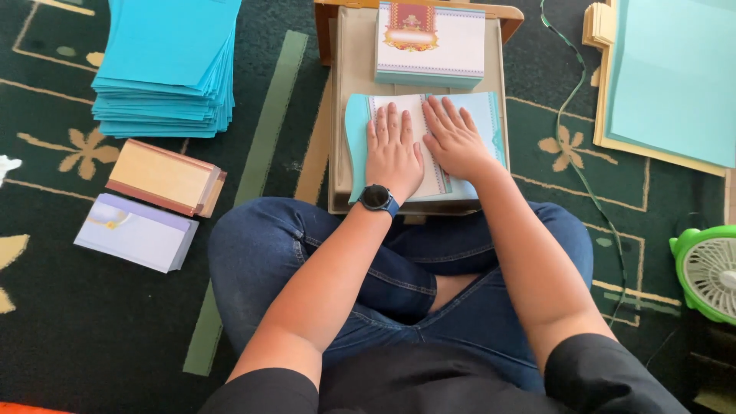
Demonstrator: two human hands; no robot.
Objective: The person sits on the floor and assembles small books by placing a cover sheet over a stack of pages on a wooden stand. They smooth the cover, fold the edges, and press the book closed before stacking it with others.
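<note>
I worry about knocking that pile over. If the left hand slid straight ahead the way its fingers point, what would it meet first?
Likely the stack of white cards lying just beyond the blue sheet that the left hand presses flat, though the exact gap is hard to judge.

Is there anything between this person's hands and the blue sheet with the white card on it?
Nothing visible. The left hand and the right hand both lie flat, side by side, directly on the white card that rests on the blue sheet, on the low tan board.
</note>
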